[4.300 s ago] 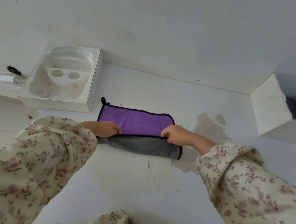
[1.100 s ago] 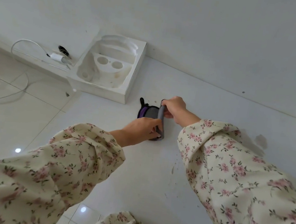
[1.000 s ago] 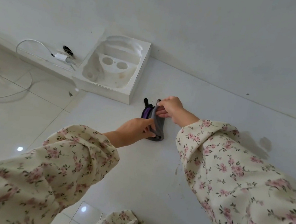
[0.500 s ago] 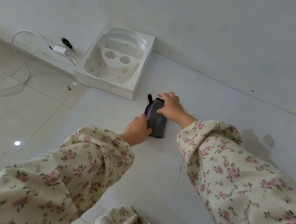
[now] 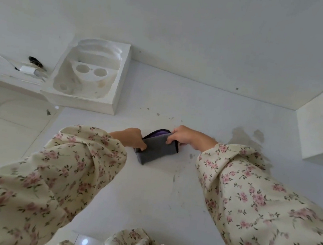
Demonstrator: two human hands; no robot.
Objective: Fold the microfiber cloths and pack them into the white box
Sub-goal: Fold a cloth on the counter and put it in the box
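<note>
**Both hands pinching the folded cloth on the floor**

The left hand [image 5: 133, 139] is closing its fingers on the near-left edge of the folded microfiber cloth [image 5: 158, 149], and the right hand [image 5: 183, 136] is gripping the far-right edge, fingers curled over the top layer. The cloth is sitting between the two hands as a small grey packet with a purple inner face and dark trim peeking out at the far side. It is lying on the white floor [image 5: 167, 195], touching it along its lower edge, while the upper layers are looking slightly lifted.

The cloth is looking soft, light and limp, so it is likely wanting to spring open or slump if only one corner is being held. Judging from its bulk, gripping through all the layers at once, near the folded edges, is probably the safest way of keeping the packet together. Nothing here is fragile, and the nap is likely giving good grip.

The white box [image 5: 320, 124] is standing well apart to the right, against the wall, its opening mostly out of view. A moulded foam insert [image 5: 91, 84] is lying to the far left.
</note>
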